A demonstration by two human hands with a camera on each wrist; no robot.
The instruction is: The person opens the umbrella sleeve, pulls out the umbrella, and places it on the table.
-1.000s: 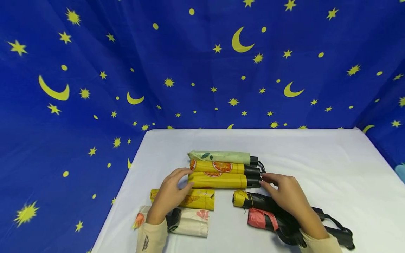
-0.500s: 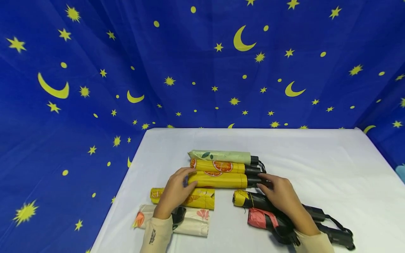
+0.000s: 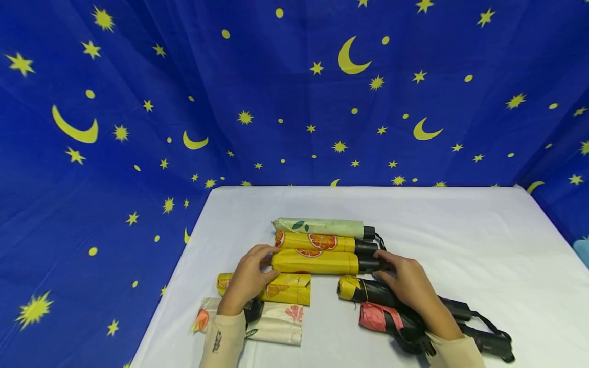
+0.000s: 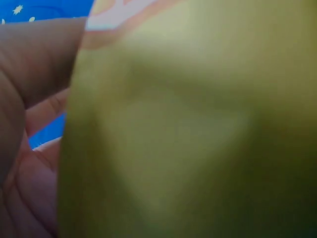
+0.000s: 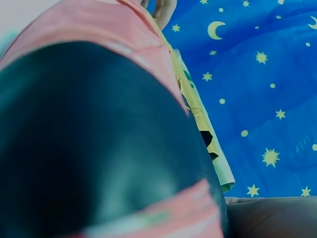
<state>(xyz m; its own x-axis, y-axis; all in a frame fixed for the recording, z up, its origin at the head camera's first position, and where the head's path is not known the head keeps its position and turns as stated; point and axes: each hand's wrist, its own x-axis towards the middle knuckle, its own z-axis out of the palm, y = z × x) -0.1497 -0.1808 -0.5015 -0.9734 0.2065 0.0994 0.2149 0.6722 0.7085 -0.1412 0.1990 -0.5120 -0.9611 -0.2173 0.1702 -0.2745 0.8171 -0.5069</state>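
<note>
A folded yellow umbrella (image 3: 317, 261) with an orange-slice print lies crosswise between my hands. My left hand (image 3: 252, 276) holds its left end, fingers on the far side and thumb on the near side. At the other end my right hand (image 3: 407, 278) has fingers and thumb around its black handle (image 3: 368, 264). Just behind, touching it, lies another yellow orange-print umbrella (image 3: 301, 240), then a pale green umbrella (image 3: 331, 227) with leaves. In the left wrist view, blurred yellow fabric (image 4: 188, 139) covers most of the picture.
Under my left arm lie a short yellow umbrella (image 3: 290, 290) and a cream floral umbrella (image 3: 280, 327). Beneath my right arm are a black-and-yellow umbrella (image 3: 372, 290) and a black-and-pink umbrella (image 3: 377, 318). A blue star-print curtain (image 3: 294, 102) stands behind the white table (image 3: 437, 220).
My right hand moved slightly left onto the handle. My left hand shifted right over the umbrella's end, then back a little. The umbrellas stay in place.
</note>
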